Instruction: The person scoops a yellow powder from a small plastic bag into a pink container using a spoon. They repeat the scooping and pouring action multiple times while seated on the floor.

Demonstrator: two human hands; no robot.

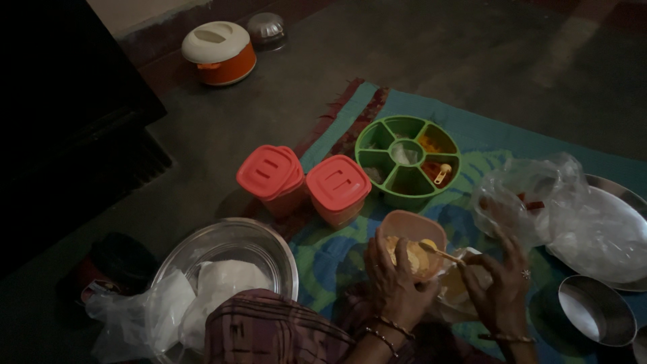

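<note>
My left hand [394,280] grips a small translucent pink container [412,236] with yellowish contents, tilted toward me over the mat. My right hand [502,283], with a ring on one finger, holds a small spoon [438,251] whose bowl rests at the container's mouth. A yellowish bag or packet [453,286] lies under and between the two hands, mostly hidden.
A green round compartment tray [367,138] of spices sits ahead. Two pink-lidded tubs [269,172] [337,182] stand left of it. Also around: steel bowl [269,236] with white bags, clear plastic bag [559,209] on a steel plate [633,199], small steel bowl [596,310], orange casserole [219,52].
</note>
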